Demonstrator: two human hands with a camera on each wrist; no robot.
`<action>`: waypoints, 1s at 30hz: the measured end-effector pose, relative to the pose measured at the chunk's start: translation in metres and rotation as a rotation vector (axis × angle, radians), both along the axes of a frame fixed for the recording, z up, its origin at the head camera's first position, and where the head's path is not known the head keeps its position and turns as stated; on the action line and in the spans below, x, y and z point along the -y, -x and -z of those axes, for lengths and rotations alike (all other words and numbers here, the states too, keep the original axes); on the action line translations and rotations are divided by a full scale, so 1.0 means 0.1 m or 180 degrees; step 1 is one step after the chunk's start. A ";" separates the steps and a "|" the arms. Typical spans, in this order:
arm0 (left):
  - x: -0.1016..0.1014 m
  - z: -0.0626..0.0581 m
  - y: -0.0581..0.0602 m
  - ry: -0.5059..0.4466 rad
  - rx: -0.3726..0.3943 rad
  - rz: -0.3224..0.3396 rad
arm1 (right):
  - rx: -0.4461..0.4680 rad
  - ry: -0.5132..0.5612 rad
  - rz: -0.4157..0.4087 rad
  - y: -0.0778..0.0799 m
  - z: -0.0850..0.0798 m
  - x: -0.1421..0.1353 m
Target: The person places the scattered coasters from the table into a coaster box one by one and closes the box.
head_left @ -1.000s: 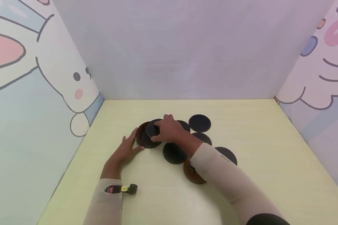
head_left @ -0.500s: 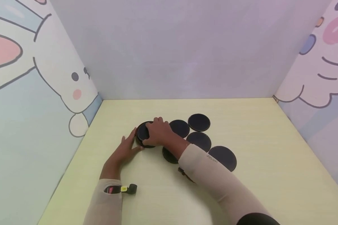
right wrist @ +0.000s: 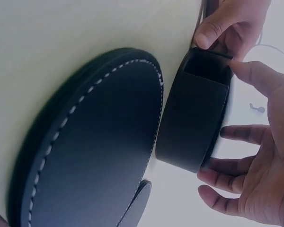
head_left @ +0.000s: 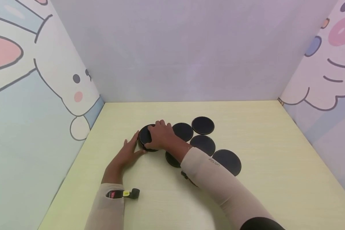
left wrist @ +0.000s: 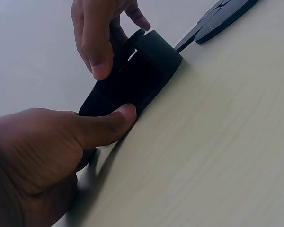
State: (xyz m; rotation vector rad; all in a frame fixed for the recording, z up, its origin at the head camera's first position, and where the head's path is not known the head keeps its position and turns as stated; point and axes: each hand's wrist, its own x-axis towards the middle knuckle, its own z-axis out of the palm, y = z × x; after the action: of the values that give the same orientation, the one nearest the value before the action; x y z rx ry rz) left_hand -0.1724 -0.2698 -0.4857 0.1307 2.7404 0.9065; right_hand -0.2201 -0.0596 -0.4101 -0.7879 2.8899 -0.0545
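Observation:
A round dark coaster holder (right wrist: 191, 123) with a notch in its wall stands on the table at the left of the group. My left hand (head_left: 127, 151) holds its left side between thumb and fingers; the thumb tip presses the wall beside the notch in the left wrist view. From above, my right hand (head_left: 161, 135) grips a round black coaster (head_left: 145, 135) at the holder's mouth, thumb and fingers spread over its edges. My right hand covers much of the coaster in the head view. The holder's inside is dark.
Several black round coasters lie flat to the right, including one at the back (head_left: 203, 125) and a larger-looking one (head_left: 227, 162) at the right. A stitched coaster (right wrist: 94, 137) lies close beside the holder. My right forearm hides part of the group. Printed walls surround the pale table (head_left: 276, 153).
My right hand has moved left and brought the coaster from over the holder's right side to directly over its mouth. My left hand has stayed at the holder.

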 end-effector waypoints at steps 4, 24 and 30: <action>0.00 0.01 0.00 0.0000 -0.0043 0.0017 | 0.0012 0.0007 -0.0017 -0.01 0.01 -0.03; 0.00 0.02 -0.02 -0.0019 -0.0001 -0.0041 | 0.0078 0.0177 0.0061 0.05 -0.06 -0.33; 0.01 0.02 -0.02 -0.0045 0.0010 -0.0062 | 0.0088 0.0183 0.0131 0.04 -0.10 -0.51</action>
State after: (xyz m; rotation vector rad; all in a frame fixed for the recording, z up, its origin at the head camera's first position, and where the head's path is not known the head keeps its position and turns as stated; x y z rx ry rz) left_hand -0.1702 -0.2705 -0.4874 0.1054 2.7374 0.9304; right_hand -0.2239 -0.0082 -0.3998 -0.7313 2.8904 -0.1526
